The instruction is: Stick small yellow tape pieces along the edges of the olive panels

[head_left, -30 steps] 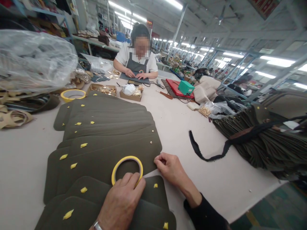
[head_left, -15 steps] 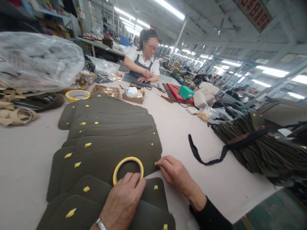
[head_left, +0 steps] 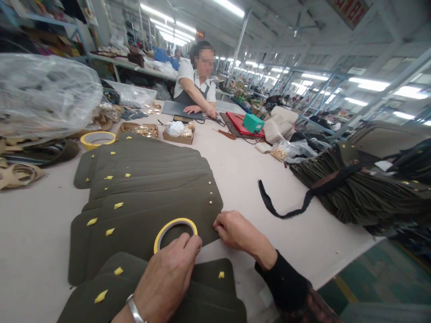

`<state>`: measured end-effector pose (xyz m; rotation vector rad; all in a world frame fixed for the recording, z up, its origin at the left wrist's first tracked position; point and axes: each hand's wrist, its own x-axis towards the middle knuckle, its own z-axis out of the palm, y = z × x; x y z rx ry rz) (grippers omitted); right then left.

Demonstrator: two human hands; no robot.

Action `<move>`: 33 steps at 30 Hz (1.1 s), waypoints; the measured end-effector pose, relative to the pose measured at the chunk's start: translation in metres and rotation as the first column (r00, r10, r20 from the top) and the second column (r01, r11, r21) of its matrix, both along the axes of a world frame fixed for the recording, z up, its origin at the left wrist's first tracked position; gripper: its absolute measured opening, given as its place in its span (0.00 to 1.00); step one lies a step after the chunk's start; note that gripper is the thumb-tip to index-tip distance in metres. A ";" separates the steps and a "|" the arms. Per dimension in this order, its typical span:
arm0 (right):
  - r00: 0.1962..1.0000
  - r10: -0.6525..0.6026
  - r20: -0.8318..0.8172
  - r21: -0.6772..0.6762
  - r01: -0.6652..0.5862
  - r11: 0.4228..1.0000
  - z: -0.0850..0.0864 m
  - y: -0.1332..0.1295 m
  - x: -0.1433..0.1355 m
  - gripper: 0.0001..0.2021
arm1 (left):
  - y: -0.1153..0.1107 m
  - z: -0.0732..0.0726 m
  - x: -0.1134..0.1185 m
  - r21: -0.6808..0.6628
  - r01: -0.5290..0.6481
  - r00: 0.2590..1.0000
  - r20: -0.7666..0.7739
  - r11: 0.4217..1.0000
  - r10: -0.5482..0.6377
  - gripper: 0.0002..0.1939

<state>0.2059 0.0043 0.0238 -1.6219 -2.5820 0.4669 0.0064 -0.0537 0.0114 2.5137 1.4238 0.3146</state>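
Observation:
A roll of yellow tape is gripped in my left hand, tilted up on its edge above the olive-green panels. My right hand has its fingers pinched together at the right edge of one panel. A bit of yellow tape showed at those fingertips a moment earlier; now the fingers hide it. The panels overlap in a fanned row, and several carry small yellow tape pieces. Small metal studs sit near the right edge of the panel by my right hand. A nearer panel has a tape piece at its right.
Across the table, a co-worker reaches over a dark sheet. Boxes of metal parts and another tape roll lie behind the panels. At right are a black strip, a large stack of olive pieces and the table edge.
The yellow bit at my right fingertips has gone out of sight behind them. My left hand with the roll has shifted slightly. The co-worker's arm has stretched out to the right.

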 end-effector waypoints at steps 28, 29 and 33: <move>0.814 0.331 -0.476 0.529 -0.036 0.848 -0.014 -0.064 -0.025 0.07 | -0.018 0.005 -0.006 0.191 -0.014 0.948 0.314 0.981 -0.048 0.11; 0.814 0.321 -0.485 0.532 -0.017 0.847 -0.014 -0.066 -0.027 0.08 | -0.018 0.004 -0.006 0.179 -0.021 0.953 0.302 0.984 -0.035 0.12; 0.762 0.083 -0.642 0.326 0.173 0.929 -0.014 -0.070 -0.034 0.07 | -0.015 0.002 -0.001 0.213 -0.026 0.965 0.262 0.977 -0.032 0.12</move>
